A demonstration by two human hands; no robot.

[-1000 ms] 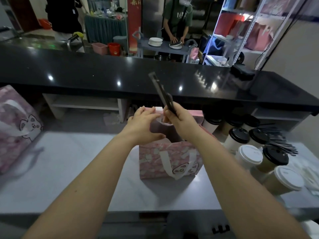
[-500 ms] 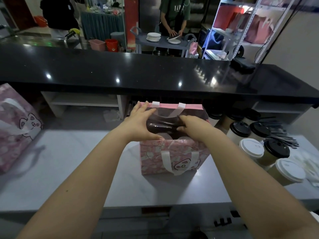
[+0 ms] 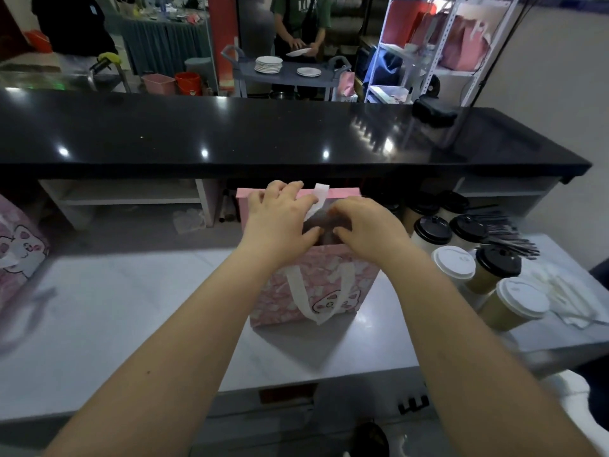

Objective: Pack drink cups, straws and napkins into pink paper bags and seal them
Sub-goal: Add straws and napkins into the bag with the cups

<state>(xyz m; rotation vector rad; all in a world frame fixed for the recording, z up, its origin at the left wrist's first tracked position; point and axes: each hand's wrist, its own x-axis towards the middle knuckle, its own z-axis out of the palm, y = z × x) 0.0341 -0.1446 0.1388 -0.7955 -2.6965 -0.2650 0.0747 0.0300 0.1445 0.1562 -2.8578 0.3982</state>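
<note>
Standing pink bag: we see it upright at the middle of the pale worktop, mouth up, with its near white handle hanging down the front wall.
Print on bag: a cartoon cat face sits low on the front among pale shapes. We can read no words on it.
Left hand: its fingers spread and hook over the far rim at the bag's 11 o'clock, thumb toward the near rim, so it holds the bag's top. A white strap pokes up beside them.
Right hand: its fingers are curled narrow over the mouth at the bag's 1 o'clock. We cannot tell whether they pinch anything.
Cups: lidded paper cups cluster at the bag's 3 o'clock, some with black lids and some with white. Any marks on the lids are too small to read.
Straws: a dark heap lies behind the cups, at 2 o'clock.
Napkins: a white pile lies at the worktop's right edge.
Second pink bag: it shows at 9 o'clock, cut by the frame, with the same cat print.
Black counter: it runs across at 12 o'clock, glossy.
Person: someone in a green top stands beyond the counter, at a cart with stacked plates. The pale lettering on the chest is too blurred for us to read.
</note>
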